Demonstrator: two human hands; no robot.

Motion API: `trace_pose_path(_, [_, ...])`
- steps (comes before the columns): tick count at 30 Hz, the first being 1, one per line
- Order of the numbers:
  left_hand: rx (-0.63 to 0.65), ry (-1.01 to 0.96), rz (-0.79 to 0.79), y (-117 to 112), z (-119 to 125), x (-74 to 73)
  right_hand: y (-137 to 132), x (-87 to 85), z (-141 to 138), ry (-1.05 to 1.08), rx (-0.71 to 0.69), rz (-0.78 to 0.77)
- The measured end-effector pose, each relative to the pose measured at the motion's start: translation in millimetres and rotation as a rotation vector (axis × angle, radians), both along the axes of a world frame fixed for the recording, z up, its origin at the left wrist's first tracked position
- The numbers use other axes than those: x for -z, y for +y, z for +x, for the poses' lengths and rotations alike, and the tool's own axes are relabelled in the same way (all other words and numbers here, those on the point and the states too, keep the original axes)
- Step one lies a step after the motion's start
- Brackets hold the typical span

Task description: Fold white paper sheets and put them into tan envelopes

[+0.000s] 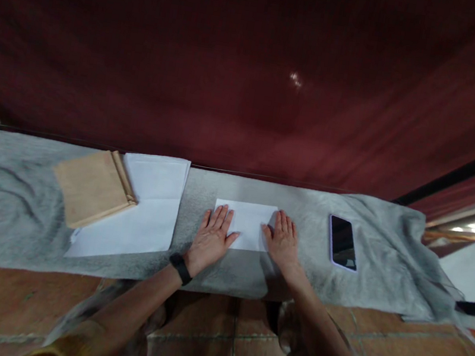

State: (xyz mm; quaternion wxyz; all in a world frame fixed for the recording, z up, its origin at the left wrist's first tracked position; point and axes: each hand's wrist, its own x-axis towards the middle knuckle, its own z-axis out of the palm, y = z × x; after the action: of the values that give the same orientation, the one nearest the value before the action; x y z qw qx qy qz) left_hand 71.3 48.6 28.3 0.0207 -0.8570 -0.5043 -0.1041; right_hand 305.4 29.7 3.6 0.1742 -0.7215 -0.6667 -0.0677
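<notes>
A white sheet of paper lies flat on the grey cloth, wider than it is deep; whether it is folded I cannot tell. On its left end rests my left hand, palm down, fingers stretched out and thumb pointing inward. My right hand lies the same way over the right end, its thumb reaching in onto the paper. Both hands press flat with nothing gripped. The middle of the sheet shows between the two thumbs. A dark band is around my left wrist.
Grey cloth covers the long table. At left, brown paper bags lie partly over larger white sheets. A phone with a lilac case lies to the right. Behind hangs a dark red curtain; below is a tiled floor.
</notes>
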Motion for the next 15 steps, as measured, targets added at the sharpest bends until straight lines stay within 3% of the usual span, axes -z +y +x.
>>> trace_pose_path(6, [0.192,-0.007,0.016,-12.6,-1.5,0.8,-4.8,-14.2,4.4,0.07,0.096,-0.035])
trace_pose_path(15, [0.24,0.063,-0.007,-17.8,1.7,-2.7,-8.6,-17.1,5.0,0.045,0.093,-0.022])
